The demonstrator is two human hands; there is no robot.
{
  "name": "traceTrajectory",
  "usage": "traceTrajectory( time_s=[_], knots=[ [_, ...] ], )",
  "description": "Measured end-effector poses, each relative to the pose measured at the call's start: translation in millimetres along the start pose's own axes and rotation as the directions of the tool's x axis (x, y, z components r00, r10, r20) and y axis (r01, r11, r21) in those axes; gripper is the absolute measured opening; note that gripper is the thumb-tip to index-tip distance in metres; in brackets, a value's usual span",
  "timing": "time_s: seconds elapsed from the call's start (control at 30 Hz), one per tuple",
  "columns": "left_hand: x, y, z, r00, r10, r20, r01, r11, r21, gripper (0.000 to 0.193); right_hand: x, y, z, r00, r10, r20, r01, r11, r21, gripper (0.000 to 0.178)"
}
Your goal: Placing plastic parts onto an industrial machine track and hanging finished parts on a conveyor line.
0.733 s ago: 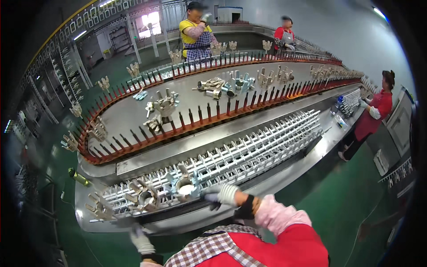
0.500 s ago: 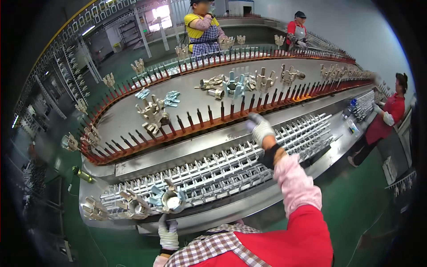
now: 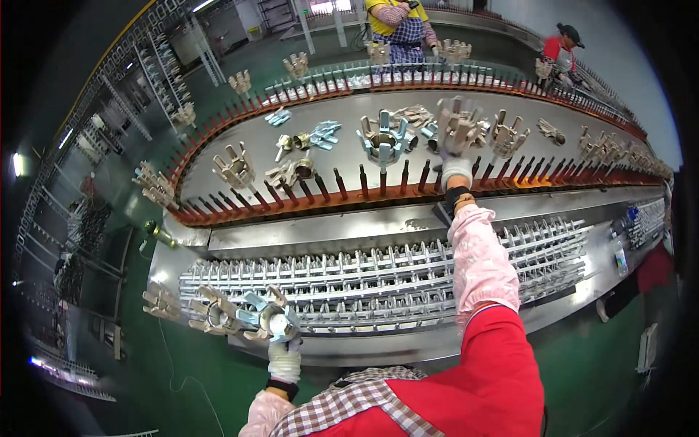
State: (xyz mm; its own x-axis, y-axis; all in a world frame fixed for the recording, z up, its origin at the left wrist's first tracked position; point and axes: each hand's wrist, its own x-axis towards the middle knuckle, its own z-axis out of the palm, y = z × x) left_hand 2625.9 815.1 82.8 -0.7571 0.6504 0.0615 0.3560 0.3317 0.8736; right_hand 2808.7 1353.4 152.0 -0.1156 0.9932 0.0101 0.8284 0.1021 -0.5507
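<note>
My left hand [image 3: 284, 358], in a pale glove, is at the table's front edge. Its fingers close at the underside of a grey and light-blue pronged holder [image 3: 278, 325] with a round white middle; the holder partly hides the fingertips. Beside that holder, to the left, are two beige pronged holders [image 3: 215, 310]. My right hand [image 3: 457, 173], gloved too, is stretched far forward to the row of dark spindles [image 3: 364, 178]. It is closed round the base of a beige pronged holder [image 3: 459, 130], which looks slightly blurred. A light-blue pronged holder [image 3: 384, 142] stands left of it.
Metal racks of hooked bars [image 3: 349, 280] lie between me and the spindle track. Loose blue clips [image 3: 325, 134] and more holders [image 3: 233, 169] are on the steel table [image 3: 255, 138]. A person in yellow [image 3: 400, 29] stands across the track; another in red [image 3: 561, 54] is farther right.
My right hand has reached forward from over the racks to a beige pronged holder at the spindles and closed on it. My left hand stays at the blue-grey holder. The whole view has turned.
</note>
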Motion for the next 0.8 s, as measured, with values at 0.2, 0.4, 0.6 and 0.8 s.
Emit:
traceTrajectory(
  time_s=[0.2, 0.4, 0.6, 0.8],
  knots=[
    [-3.7, 32.1, 18.2, 0.976, 0.005, 0.219, -0.174, 0.629, 0.758, 0.024, -55.2, -9.4, -59.7, 0.939, -0.345, 0.004, 0.150, 0.417, 0.896, 0.032],
    [-6.7, 42.8, 33.8, 0.960, 0.047, 0.277, -0.236, 0.669, 0.705, 0.031, -211.0, 35.4, -21.5, 0.714, -0.699, -0.028, 0.661, 0.660, 0.358, 0.030],
    [-9.1, 39.7, 37.2, 0.943, 0.253, 0.217, -0.330, 0.801, 0.499, 0.031, -357.5, 47.3, 39.8, 0.837, -0.534, 0.120, 0.313, 0.646, 0.697, 0.028],
    [0.4, 28.6, 38.0, 0.978, 0.079, 0.194, -0.182, 0.783, 0.595, 0.026, -383.7, 36.0, 67.1, 0.835, -0.481, 0.267, 0.502, 0.865, -0.011, 0.027]
  ],
)
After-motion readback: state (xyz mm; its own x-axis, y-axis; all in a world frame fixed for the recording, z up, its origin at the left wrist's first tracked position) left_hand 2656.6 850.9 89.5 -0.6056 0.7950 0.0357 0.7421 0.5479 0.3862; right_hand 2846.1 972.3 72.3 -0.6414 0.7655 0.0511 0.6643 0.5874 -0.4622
